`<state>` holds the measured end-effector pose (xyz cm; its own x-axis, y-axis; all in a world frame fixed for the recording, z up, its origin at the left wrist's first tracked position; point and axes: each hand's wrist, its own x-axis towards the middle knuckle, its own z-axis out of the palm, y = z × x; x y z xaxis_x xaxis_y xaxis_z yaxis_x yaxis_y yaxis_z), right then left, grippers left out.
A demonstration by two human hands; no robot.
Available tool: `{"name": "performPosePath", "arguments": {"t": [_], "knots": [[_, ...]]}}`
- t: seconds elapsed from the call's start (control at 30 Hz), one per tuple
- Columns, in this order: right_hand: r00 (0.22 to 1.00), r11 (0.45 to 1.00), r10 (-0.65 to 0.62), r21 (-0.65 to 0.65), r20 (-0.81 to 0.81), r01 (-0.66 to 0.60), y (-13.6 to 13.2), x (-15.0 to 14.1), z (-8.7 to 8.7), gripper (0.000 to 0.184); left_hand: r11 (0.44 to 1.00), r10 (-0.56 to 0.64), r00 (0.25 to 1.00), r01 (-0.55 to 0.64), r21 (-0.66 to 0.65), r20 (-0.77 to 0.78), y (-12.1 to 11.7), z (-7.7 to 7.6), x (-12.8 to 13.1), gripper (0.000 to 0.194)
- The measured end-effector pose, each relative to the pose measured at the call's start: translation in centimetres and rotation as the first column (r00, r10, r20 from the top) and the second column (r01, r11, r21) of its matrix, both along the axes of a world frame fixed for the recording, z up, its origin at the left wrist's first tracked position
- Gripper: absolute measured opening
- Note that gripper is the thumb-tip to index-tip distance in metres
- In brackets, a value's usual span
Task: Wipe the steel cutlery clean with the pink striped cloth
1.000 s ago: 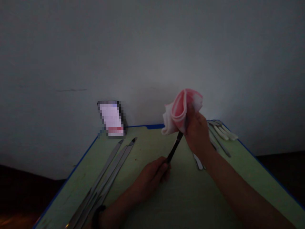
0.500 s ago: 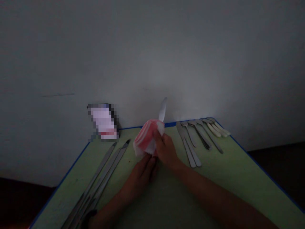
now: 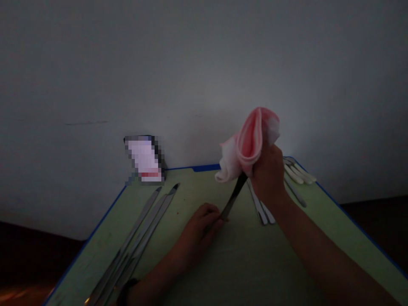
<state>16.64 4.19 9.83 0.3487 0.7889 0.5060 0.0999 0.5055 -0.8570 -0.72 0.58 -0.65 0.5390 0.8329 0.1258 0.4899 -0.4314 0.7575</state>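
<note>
A table knife [image 3: 236, 195] slants up and to the right over the middle of the table. My left hand [image 3: 205, 227] is closed on its lower end. Around its upper part my right hand [image 3: 270, 174] grips a folded pink and white cloth [image 3: 248, 146], which hides the far end of the knife. Beyond my right wrist lie more knives [image 3: 259, 208] with metal handles, partly covered from sight by that hand.
On the left of the green table [image 3: 197, 187] several long knives [image 3: 140, 238] lie side by side. A phone [image 3: 145, 159] with a blurred screen leans against the wall [image 3: 204, 76]. White-handled cutlery [image 3: 299, 172] and a metal utensil [image 3: 296, 191] lie at the back right.
The cloth first slid down the knife toward my left hand, showing the blade tip. Now my right hand has carried it back up and right, covering the tip again.
</note>
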Motion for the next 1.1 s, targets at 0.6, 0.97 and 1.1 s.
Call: {"name": "performPosePath", "arguments": {"t": [0.6,0.97,1.1], "knots": [[0.984,0.996,0.09,-0.041,0.153,-0.085,-0.9,-4.6,-5.6,0.04,0.992,0.034,0.991,-0.018,0.121,-0.131,1.0,-1.5,-0.9,0.022],[0.997,0.966,0.003,-0.257,0.071,0.016,2.3,-1.4,-7.0,0.05,0.982,0.078,0.971,-0.036,0.183,-0.226,1.2,-0.6,-0.5,0.024],[0.993,0.986,-0.117,-0.117,0.004,0.116,2.0,0.3,-3.8,0.051,0.981,0.054,0.975,-0.011,0.195,-0.215,1.1,-0.8,-0.5,0.02]]}}
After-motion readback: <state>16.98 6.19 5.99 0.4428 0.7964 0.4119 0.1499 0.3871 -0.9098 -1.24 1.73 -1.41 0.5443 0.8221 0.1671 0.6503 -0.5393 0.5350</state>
